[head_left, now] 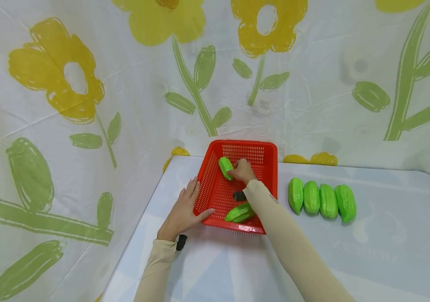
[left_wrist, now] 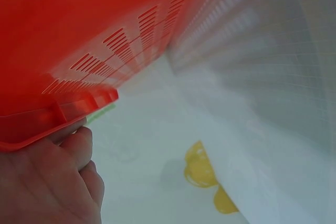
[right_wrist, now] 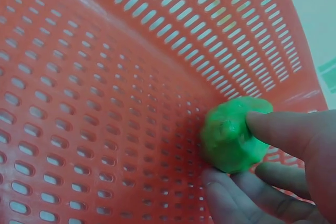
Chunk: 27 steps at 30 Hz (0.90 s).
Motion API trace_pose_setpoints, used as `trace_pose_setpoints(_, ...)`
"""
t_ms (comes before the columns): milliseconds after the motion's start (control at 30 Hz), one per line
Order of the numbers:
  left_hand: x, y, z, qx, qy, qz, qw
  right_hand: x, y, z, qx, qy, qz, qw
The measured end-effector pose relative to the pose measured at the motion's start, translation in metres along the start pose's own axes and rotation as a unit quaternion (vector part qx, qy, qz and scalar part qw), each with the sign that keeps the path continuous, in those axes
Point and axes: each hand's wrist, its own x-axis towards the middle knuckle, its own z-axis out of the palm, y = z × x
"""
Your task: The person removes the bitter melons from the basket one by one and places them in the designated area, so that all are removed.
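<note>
My right hand [head_left: 243, 171] reaches into a red plastic basket [head_left: 274, 167] and pinches a green bitter melon [head_left: 224, 167] between thumb and fingers. In the right wrist view the bumpy end of this bitter melon [right_wrist: 231, 135] faces me, low by a slotted wall. Another bitter melon [head_left: 239, 213] lies near the basket's front wall, partly covered by my right forearm. My left hand [head_left: 182, 213] rests against the basket's left rim with fingers straight and thumb across the front left corner. In the left wrist view the left hand [left_wrist: 58, 177] touches the rim's underside.
Several bitter melons [head_left: 328, 201] stand in a row on the table [head_left: 388, 251], right of the basket. A white curtain [head_left: 313, 109] with printed yellow flowers hangs behind and to the left, close to the basket's back.
</note>
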Motion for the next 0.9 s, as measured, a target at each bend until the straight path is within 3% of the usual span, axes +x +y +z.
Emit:
trace_pose_setpoints(267, 0.001, -0.002, 0.001, 0.005, 0.000, -0.001, 1.0000, -0.002, -0.002, -0.005, 0.039, -0.011, -0.005, 0.9992)
trace_pose_setpoints(567, -0.001, -0.002, 0.003, 0.004, 0.004, 0.006, 1.0000, -0.007, -0.005, -0.011, 0.095, -0.027, 0.023, 0.9949)
trace_pose_setpoints(900, 0.000, -0.003, 0.002, 0.001, -0.001, 0.000, 1.0000, -0.015, -0.016, -0.022, 0.184, -0.044, 0.030, 0.9815)
